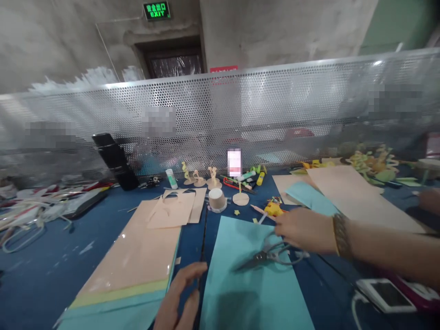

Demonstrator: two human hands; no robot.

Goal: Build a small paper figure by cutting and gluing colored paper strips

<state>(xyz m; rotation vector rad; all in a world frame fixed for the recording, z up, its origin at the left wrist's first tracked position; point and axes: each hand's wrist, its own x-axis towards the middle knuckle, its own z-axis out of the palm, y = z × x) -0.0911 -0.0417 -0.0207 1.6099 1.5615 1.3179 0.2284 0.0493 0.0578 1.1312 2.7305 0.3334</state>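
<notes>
A blue sheet of paper point(233, 293) lies in front of me, with dark scissors point(259, 257) on it, blades pointing left. My right hand point(304, 229) is over the sheet's upper right edge, just above the scissor handles and beside a yellow figure point(274, 208) and a pencil point(258, 210). Its fingers are bent and partly blurred, so what they hold, if anything, cannot be made out. At the sheet's left edge, my left hand point(182, 298) has its thumb and fingers apart with nothing between them.
Stacked coloured paper point(137, 256) lies left, with cut pieces point(175, 208) above. A white cup point(217, 200), small paper figures point(213, 176) and glue stick point(171, 178) stand further back before a perforated metal panel point(178, 105). A white device point(385, 293) lies right. Another person's hand point(428, 200) shows far right.
</notes>
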